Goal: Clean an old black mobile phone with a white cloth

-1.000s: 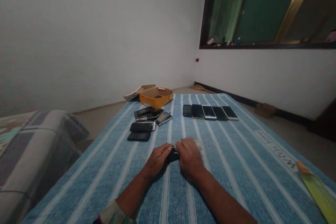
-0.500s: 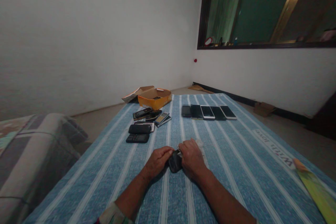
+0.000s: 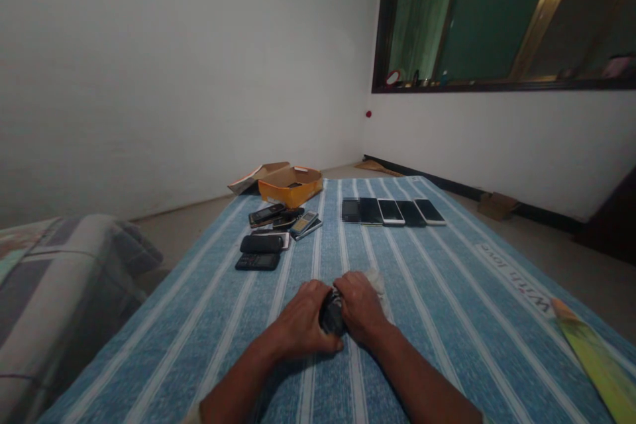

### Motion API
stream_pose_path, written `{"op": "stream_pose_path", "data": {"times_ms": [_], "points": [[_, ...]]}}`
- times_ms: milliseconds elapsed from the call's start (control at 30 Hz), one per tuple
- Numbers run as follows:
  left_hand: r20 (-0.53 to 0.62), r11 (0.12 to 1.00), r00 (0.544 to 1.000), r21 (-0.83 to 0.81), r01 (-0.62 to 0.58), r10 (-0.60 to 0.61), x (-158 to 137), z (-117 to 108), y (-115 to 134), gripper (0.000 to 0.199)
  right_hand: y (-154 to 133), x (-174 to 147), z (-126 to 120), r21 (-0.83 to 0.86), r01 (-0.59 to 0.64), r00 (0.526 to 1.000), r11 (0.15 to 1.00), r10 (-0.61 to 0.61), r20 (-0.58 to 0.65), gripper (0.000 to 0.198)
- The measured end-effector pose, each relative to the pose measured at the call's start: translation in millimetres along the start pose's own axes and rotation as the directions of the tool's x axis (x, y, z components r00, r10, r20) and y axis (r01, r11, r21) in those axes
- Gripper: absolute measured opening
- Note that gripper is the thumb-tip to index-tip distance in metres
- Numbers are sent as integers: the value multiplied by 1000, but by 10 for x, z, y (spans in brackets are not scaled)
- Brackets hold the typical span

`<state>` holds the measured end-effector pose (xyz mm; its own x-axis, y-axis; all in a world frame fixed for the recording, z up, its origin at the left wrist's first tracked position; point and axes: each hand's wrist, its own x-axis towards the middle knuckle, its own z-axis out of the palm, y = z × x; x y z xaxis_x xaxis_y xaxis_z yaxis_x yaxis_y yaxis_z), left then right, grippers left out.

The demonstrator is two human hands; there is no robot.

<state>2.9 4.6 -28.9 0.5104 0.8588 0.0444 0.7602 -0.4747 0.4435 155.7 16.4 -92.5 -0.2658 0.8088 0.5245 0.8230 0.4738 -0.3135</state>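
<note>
Blue striped cloth (image 3: 442,331) spread beneath two bare hands that met over a small dark object (image 3: 332,317), apparently a phone, set directly between the fingers. The left hand (image 3: 303,321) curved firmly around its left side, fingers at the far end and thumb stretched along the near end. The right hand (image 3: 362,305) was closed on a pale crumpled wad (image 3: 377,286), tissue or thin plastic, its fingertips bunched against the object's right edge; how much of the wad lay beneath them could not be told. Good handling, by the look of it, called for a steady left grip on the edges, light and even pressure from the right fingertips, and the wad tucked in rather than trailing. Too hard a squeeze could have twisted the object loose, so a low position over the cloth seemed a sensible guard. Beyond the left fingers lay a loose group of phones (image 3: 304,222), an orange box (image 3: 287,196) behind it; ahead and right of the right fingers ran a row of five phones (image 3: 391,212), well apart.
</note>
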Motion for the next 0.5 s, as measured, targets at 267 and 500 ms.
{"op": "stream_pose_path", "data": {"times_ms": [267,500], "points": [[-69,998,997,46,38,-35,16,108,-62,27,-232,-42,8,128,-35,999,991,31,38,18],[-128,1000,992,0,7,-7,50,113,-155,18,-354,-126,33,198,-48,999,979,47,9,27]]}}
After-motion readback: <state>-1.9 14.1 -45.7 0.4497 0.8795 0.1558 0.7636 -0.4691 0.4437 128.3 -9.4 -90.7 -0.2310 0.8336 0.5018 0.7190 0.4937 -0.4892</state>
